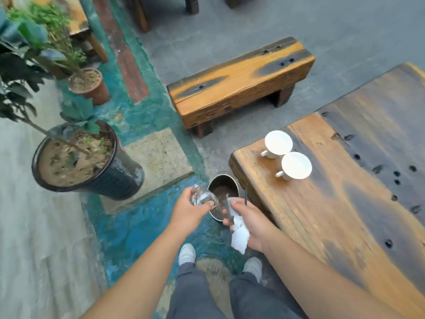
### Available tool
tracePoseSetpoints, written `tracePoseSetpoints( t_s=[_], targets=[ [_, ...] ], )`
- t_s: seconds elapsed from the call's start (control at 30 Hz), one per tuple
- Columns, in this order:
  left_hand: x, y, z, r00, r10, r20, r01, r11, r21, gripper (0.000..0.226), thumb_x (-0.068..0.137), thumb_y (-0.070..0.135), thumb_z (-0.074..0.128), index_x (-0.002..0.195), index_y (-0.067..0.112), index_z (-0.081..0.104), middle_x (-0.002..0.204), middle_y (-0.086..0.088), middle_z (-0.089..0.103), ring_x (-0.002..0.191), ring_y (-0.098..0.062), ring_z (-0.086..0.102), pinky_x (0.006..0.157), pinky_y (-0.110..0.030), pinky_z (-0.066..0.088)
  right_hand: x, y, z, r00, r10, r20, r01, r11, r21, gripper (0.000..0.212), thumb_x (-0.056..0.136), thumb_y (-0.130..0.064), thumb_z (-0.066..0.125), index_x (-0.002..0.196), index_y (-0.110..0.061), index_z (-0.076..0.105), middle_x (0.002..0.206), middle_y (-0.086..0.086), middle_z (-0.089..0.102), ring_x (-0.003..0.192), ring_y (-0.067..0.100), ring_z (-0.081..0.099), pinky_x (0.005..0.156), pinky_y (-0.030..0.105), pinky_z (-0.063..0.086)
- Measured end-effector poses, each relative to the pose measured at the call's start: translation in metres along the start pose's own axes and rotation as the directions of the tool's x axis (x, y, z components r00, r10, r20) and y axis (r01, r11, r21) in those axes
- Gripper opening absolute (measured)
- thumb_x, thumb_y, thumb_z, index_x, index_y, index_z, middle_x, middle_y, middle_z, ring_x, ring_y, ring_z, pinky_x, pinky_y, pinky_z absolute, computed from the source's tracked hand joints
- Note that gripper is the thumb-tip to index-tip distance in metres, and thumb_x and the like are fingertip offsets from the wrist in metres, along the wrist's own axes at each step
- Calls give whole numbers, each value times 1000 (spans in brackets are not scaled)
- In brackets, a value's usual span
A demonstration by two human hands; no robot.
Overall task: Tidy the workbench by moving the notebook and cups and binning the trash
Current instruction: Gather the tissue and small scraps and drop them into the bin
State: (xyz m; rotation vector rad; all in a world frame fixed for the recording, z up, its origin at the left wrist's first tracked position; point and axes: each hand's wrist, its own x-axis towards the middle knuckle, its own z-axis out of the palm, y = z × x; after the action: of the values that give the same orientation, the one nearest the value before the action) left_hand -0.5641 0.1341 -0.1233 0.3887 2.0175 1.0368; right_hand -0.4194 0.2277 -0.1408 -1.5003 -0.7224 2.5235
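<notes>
Left hand: the left hand (192,207) is closed around a small clear glass bottle (203,197), held just over the near rim of the bin
Right hand: the right hand (249,223) grips a crumpled white tissue (240,233) and a thin grey scrap, right beside the bin
Bin: the round metal bin (224,187) stands on the floor against the workbench's near-left corner, dark litter inside
Cups: two white cups (287,155) sit touching near the left edge of the workbench (345,203)
Notebook: not in view
Progress: cups look already moved aside; the trash in hand is not yet dropped, so binning seems to be the step left
</notes>
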Motion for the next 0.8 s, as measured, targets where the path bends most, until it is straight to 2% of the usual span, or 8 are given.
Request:
tracePoseSetpoints(
  t_s=[0.07,0.13,0.27,0.4,0.5,0.6,0.67,0.8],
  targets=[
    [31,-33,0,994,-96,51,98,995,-33,29,78,17,77,99,27,60,100,8,68,92,-14,64,78,-16,46,39,20,1,995,41,-94,-35,997,72,10,96,-20,57,103,-15,53,79,11,62,56,23,61,41,23,43],
    [67,-67,9,977,-189,101,195,979,-54,40,80,23,75,117,15,59,118,-3,65,108,-21,61,90,-32,45,86,38,-4,980,78,-181,-57,991,119,9,95,-20,57,101,-15,53,79,10,63,56,22,62,45,25,46],
    [147,-136,39,942,-306,137,322,939,-120,35,85,30,68,117,17,60,119,-4,63,94,-12,59,72,-31,42,192,68,-19,941,136,-308,-86,982,169,3,95,-11,53,98,-11,53,76,11,61,56,20,61,48,26,51],
    [238,-219,87,888,-411,206,451,868,-210,34,89,29,61,120,17,57,122,-7,61,92,-18,59,65,-28,44,312,112,-54,909,74,-409,-73,997,17,12,94,-8,55,106,-8,56,87,17,61,61,25,59,57,33,51],
    [293,-285,131,878,-432,205,469,860,-198,34,87,25,63,119,15,58,113,-10,64,93,-26,63,70,-31,49,390,151,-92,867,23,-497,-84,991,-101,15,93,-10,61,106,-8,57,94,22,62,73,29,60,70,43,52],
    [328,-337,178,893,-421,160,449,865,-223,15,83,19,65,97,17,64,89,-7,68,80,-24,62,66,-31,47,452,183,-127,830,-42,-556,-76,979,-188,14,92,-8,60,104,-4,56,107,33,62,84,31,58,86,54,50],
    [345,-359,204,897,-430,104,442,866,-235,9,79,20,65,87,19,62,78,0,65,77,-22,63,67,-30,48,483,196,-143,805,-57,-590,-81,975,-205,20,92,-7,57,111,1,57,110,33,63,85,34,62,85,53,52],
    [373,-385,237,831,-552,70,541,772,-332,46,78,26,61,123,16,54,110,-11,66,98,-31,65,89,-42,53,526,202,-160,799,16,-601,-99,990,-105,18,96,-14,51,112,-6,54,102,23,65,77,32,66,71,44,56]
  ],
)
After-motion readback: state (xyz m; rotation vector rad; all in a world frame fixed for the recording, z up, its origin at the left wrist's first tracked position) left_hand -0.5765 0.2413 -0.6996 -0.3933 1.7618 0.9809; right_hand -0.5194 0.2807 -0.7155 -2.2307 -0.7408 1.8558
